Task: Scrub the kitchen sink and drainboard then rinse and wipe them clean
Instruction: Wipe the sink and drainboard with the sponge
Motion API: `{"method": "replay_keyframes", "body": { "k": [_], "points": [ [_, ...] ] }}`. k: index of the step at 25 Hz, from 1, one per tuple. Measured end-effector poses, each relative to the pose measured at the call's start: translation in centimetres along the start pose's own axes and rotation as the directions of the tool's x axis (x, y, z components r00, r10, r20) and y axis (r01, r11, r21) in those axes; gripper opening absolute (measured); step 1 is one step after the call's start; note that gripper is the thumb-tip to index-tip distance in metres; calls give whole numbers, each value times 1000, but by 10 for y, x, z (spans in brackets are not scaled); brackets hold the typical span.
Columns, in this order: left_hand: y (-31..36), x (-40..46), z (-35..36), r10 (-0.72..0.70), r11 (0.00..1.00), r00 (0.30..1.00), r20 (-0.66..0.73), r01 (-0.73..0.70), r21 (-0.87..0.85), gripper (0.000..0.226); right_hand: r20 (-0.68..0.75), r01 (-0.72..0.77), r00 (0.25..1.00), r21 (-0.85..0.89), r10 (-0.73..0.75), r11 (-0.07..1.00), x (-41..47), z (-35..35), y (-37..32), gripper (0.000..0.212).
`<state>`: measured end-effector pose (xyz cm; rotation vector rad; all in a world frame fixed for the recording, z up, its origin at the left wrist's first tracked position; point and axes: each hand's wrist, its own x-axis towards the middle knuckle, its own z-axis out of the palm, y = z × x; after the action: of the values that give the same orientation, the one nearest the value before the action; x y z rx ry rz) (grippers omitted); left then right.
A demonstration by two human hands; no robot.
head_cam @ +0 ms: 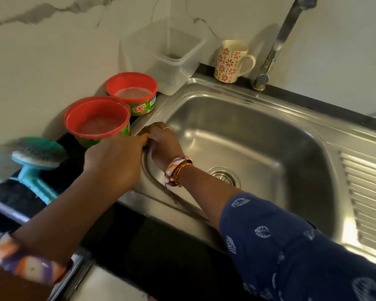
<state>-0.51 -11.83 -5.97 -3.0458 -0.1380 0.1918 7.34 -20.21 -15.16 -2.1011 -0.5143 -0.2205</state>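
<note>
The steel sink (258, 135) fills the middle of the view, with its drain (224, 176) at the bottom and the ribbed drainboard (369, 192) on the right. My left hand (115, 161) and my right hand (163, 142) meet at the sink's left rim, fingers curled. Between their fingertips they pinch a small yellowish piece (144, 135), mostly hidden, so I cannot tell what it is. My right wrist wears bangles and hangs over the basin.
Two red-rimmed green soap tubs (97, 120) (131, 92) stand left of the sink. A teal brush (37, 153) lies further left on the black counter (139, 235). Behind the sink are a clear plastic box (167, 55), a flowered mug (232, 61) and the tap (282, 40).
</note>
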Motion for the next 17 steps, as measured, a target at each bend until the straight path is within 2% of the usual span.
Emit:
{"method": "replay_keyframes", "body": {
  "k": [2, 4, 6, 7, 8, 9, 10, 12, 13, 14, 17],
  "points": [
    [12, 22, -1, 94, 995, 996, 8, -94, 17, 27, -83, -67, 995, -40, 63, 997, 21, -9, 20, 32],
    [24, 46, 2, 150, 988, 989, 12, -150, 34, 25, -63, -173, 984, -127, 166, 977, 53, -29, 27, 29],
    [36, 64, 6, 200, 979, 979, 43, -202, 33, 25, 150, -192, 950, -405, 273, 894, 80, -62, 34, 24],
    [42, 70, 6, 248, 967, 966, 74, -251, 40, 27, 253, -195, 890, -543, 380, 817, 84, -83, 40, 28],
    [50, 76, 8, 322, 942, 937, 134, -331, 53, 29, 285, -202, 822, -664, 494, 720, 80, -110, 51, 32],
    [57, 79, 8, 414, 899, 884, 217, -435, 56, 32, 268, -205, 777, -748, 569, 631, 65, -138, 63, 34],
    [64, 79, 8, 509, 836, 801, 314, -548, 44, 33, 233, -197, 763, -805, 604, 559, 45, -163, 73, 35],
    [80, 74, 11, 639, 688, 591, 493, -725, -24, 32, 197, -94, 695, -928, 692, 359, -3, -216, 93, 37],
    [87, 70, 11, 661, 636, 499, 560, -769, -65, 33, 180, -15, 616, -971, 767, 240, -25, -240, 95, 36],
    [91, 67, 11, 660, 627, 440, 609, -769, -124, 32, 151, 57, 572, -988, 807, 144, -42, -260, 98, 35],
    [98, 61, 13, 612, 703, 364, 702, -657, -273, 19, 112, 223, 572, -975, 813, -23, -78, -276, 111, 30]
  ]
}}
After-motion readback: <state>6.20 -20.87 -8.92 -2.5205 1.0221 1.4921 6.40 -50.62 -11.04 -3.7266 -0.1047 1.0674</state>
